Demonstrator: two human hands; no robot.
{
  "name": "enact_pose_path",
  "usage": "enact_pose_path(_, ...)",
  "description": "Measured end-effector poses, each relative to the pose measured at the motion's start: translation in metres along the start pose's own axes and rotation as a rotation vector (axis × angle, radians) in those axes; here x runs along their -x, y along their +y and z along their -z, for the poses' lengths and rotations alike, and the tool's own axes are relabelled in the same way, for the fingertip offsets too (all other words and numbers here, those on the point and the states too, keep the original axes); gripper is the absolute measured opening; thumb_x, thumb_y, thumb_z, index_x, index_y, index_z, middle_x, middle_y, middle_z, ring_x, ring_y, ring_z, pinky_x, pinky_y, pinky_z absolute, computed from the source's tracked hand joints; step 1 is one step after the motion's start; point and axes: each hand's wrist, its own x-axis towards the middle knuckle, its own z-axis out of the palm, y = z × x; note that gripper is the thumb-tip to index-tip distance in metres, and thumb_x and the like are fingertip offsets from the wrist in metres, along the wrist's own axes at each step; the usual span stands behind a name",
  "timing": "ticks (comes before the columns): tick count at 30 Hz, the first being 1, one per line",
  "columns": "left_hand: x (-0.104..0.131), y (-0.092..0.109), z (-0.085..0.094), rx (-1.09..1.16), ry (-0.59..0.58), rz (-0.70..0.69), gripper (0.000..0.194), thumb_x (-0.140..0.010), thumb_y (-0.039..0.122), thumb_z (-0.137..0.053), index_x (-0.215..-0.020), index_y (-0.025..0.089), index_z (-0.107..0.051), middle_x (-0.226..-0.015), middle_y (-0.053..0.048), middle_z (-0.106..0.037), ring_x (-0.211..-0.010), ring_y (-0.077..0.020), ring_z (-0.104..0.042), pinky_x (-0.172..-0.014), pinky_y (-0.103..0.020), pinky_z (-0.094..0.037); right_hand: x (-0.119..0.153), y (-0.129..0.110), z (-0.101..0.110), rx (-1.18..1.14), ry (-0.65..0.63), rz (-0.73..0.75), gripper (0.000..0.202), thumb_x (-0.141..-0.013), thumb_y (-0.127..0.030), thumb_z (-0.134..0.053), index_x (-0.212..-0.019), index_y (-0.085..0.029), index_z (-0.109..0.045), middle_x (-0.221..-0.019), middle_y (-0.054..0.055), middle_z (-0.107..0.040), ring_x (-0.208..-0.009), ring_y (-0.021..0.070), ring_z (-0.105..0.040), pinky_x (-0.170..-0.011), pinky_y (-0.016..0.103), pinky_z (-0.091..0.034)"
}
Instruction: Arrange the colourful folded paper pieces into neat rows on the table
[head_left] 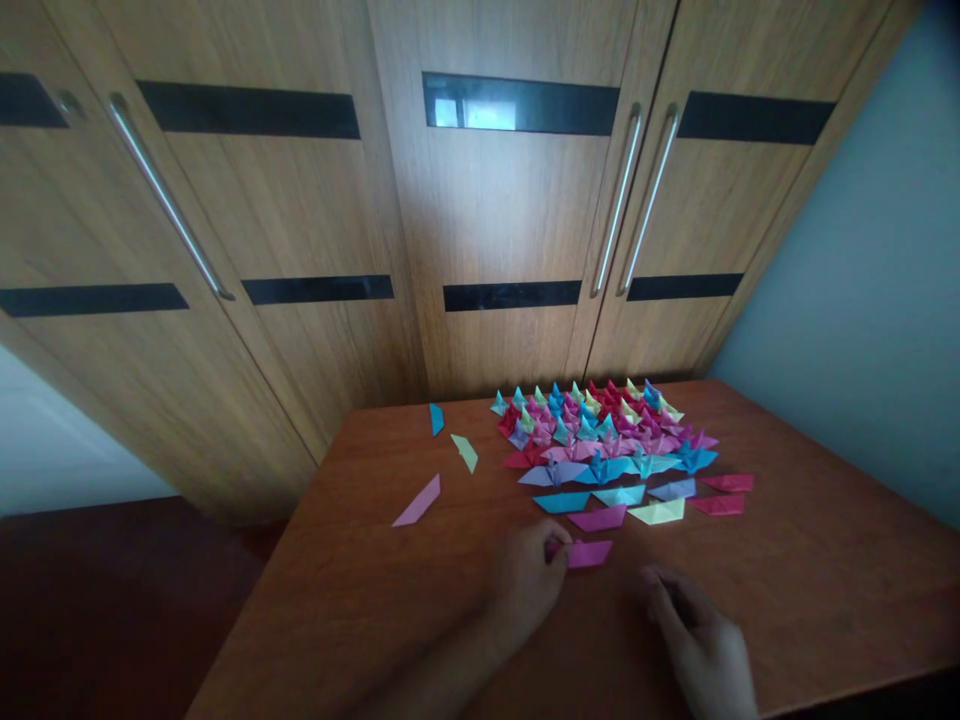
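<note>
My left hand pinches the left end of a magenta folded paper piece, low over the wooden table. To its right, my right hand is apart from the papers, its fingers curled; whether anything small is between them is hidden. Just beyond the hands lie flat folded pieces: a magenta one, a pale yellow one, a blue one and red ones. Behind these stand rows of folded paper cranes in several colours.
On the table's left side lie a pink folded piece, a pale green one and a blue one. Wooden cabinet doors with metal handles rise behind the table. A pale wall stands at the right.
</note>
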Motion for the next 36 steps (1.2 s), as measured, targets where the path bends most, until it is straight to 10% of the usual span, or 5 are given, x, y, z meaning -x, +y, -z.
enact_pose_path(15,0.046,-0.003,-0.025,-0.638,-0.100,-0.568,0.040,-0.092,0.029,-0.037,-0.129,0.016,-0.044,-0.134,-0.006,-0.049,-0.123,-0.0230,-0.040,-0.108,-0.038,-0.022,0.002,-0.004,-0.006,0.065,-0.115,0.098,0.034,-0.084,-0.049,-0.047,-0.085,-0.021,-0.067,-0.080,0.004,-0.069,-0.067,0.0173,-0.064,-0.064,0.022,-0.050)
enact_pose_path(36,0.046,0.004,-0.027,-0.640,-0.124,-0.524,0.054,-0.093,0.043,-0.032,-0.138,0.012,-0.035,-0.145,-0.012,-0.034,-0.133,-0.0257,-0.028,-0.108,-0.042,-0.020,0.000,0.002,-0.005,0.050,-0.065,0.112,0.034,-0.081,-0.048,-0.050,-0.091,-0.020,-0.068,-0.093,0.007,-0.071,-0.076,0.0199,-0.067,-0.069,0.024,-0.054)
